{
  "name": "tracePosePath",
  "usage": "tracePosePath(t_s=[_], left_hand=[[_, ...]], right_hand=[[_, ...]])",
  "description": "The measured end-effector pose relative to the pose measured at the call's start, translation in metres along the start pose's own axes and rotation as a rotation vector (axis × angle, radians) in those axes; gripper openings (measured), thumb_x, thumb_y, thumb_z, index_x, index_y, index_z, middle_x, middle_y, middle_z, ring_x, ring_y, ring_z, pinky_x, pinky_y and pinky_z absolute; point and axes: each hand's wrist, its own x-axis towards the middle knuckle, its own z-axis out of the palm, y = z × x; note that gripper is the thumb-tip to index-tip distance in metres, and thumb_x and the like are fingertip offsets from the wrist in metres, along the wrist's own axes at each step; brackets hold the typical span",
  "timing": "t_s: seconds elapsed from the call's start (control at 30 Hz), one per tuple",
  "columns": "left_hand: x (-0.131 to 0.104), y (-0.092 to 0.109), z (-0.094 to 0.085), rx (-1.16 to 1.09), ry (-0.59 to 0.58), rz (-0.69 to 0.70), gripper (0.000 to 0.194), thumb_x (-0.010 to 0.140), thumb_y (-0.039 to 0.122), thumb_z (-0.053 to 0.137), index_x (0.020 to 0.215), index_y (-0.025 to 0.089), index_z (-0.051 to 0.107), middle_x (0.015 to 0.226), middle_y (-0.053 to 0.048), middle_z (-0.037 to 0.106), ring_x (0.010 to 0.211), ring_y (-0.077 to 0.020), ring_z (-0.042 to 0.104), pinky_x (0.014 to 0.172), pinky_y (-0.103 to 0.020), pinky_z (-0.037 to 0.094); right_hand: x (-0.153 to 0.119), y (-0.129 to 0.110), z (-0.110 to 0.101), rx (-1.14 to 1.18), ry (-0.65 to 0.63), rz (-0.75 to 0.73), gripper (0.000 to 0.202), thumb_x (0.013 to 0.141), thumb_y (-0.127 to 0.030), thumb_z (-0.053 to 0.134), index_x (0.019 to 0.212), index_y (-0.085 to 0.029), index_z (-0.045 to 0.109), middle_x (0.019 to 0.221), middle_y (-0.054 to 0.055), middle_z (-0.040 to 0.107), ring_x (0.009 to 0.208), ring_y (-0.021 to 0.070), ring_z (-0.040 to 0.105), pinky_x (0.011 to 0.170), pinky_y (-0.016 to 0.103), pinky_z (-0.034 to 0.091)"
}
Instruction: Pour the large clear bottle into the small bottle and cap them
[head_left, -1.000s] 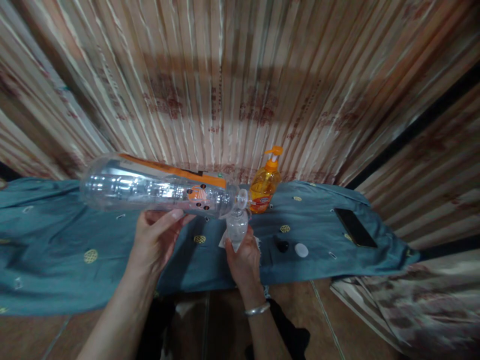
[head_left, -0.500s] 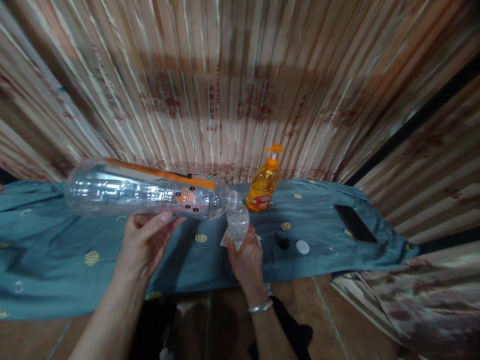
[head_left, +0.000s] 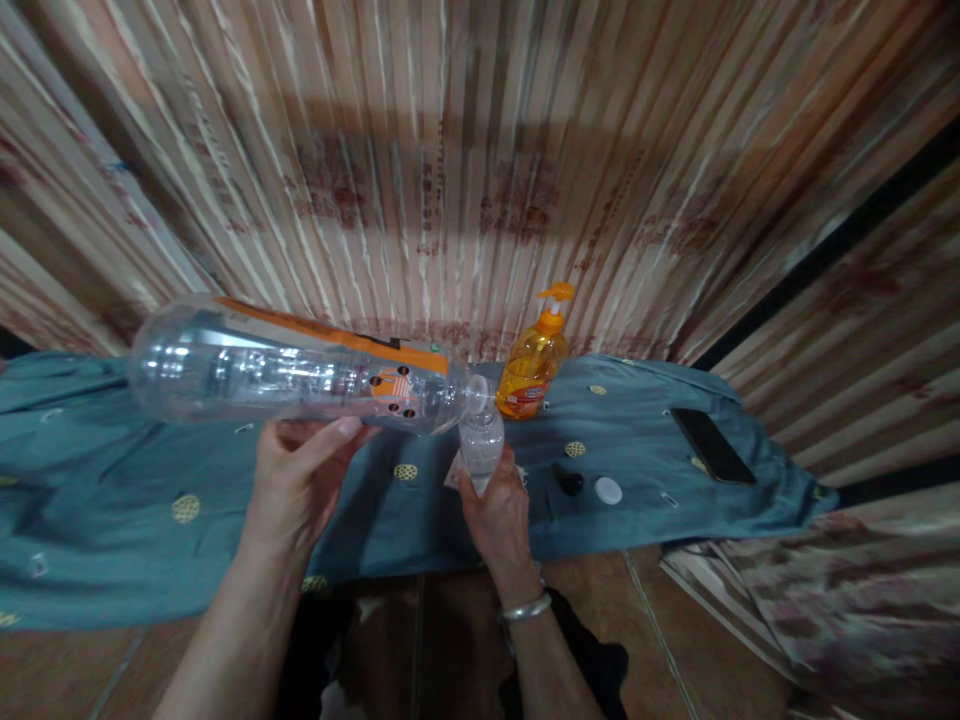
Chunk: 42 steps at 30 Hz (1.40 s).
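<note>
The person's left forearm slants up from the lower edge of the view, and the left hand (head_left: 304, 475) is turned palm up beneath a large clear bottle (head_left: 300, 378). Its thumb lies along the near side of the bottle while the other fingers run underneath, so the hand cradles and grips it around the middle. The large bottle is held almost level above a blue cloth (head_left: 112, 500), its base toward the left and its neck toward the right.

The right forearm, with a silver bracelet (head_left: 526, 608) at the wrist, reaches forward and leans slightly left. The right hand (head_left: 499, 510) is closed around the lower part of a small clear bottle (head_left: 481, 440), thumb on the left and fingers on the right. The small bottle's top sits right under the mouth of the large one; whether the rims touch cannot be told. A pale sheet (head_left: 453, 472) shows beside the right thumb.

Just beyond the two mouths stands an orange pump bottle (head_left: 531, 372). To the right of the right hand lie a small black object (head_left: 571, 483) and a white disc (head_left: 608, 490), with a dark phone (head_left: 712, 445) farther right on the cloth.
</note>
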Motion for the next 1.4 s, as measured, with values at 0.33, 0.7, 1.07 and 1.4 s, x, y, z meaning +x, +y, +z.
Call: tracePosePath(t_s=[0.33, 0.7, 1.07, 1.4], left_hand=[[-0.005, 0.002, 0.0, 0.017, -0.004, 0.039, 0.026, 0.045, 0.023, 0.093, 0.055, 0.02, 0.069, 0.068, -0.002, 0.076, 0.064, -0.0224, 0.074, 0.079, -0.045, 0.065], [-0.01, 0.004, 0.005, -0.007, -0.015, 0.056, 0.032, 0.044, 0.022, 0.095, 0.063, 0.019, 0.07, 0.07, -0.002, 0.077, 0.065, -0.0189, 0.073, 0.074, -0.037, 0.065], [-0.012, 0.001, 0.003, 0.0, -0.013, 0.075, 0.035, 0.042, 0.026, 0.099, 0.059, 0.016, 0.07, 0.065, 0.0, 0.074, 0.064, -0.0139, 0.072, 0.068, -0.027, 0.062], [-0.013, 0.0, 0.007, 0.046, -0.002, 0.102, 0.038, 0.044, 0.029, 0.097, 0.066, 0.017, 0.07, 0.066, 0.0, 0.073, 0.068, -0.0159, 0.071, 0.072, -0.03, 0.06]], right_hand=[[0.0, 0.001, 0.0, -0.044, 0.014, -0.025, 0.046, 0.094, -0.029, 0.051, 0.132, -0.003, 0.046, 0.102, 0.022, 0.072, 0.096, 0.0314, 0.073, 0.08, 0.042, 0.059], [0.0, 0.001, 0.0, -0.053, -0.005, -0.002, 0.048, 0.093, -0.031, 0.052, 0.131, -0.002, 0.045, 0.101, 0.022, 0.072, 0.094, 0.0316, 0.072, 0.081, 0.044, 0.058], [0.001, 0.001, -0.003, -0.081, -0.043, 0.005, 0.053, 0.091, -0.032, 0.056, 0.132, 0.0, 0.045, 0.105, 0.024, 0.072, 0.099, 0.0316, 0.072, 0.084, 0.042, 0.059], [0.001, 0.002, -0.002, -0.094, -0.031, -0.014, 0.051, 0.091, -0.029, 0.057, 0.131, 0.001, 0.047, 0.102, 0.024, 0.073, 0.095, 0.0318, 0.073, 0.082, 0.042, 0.059]])
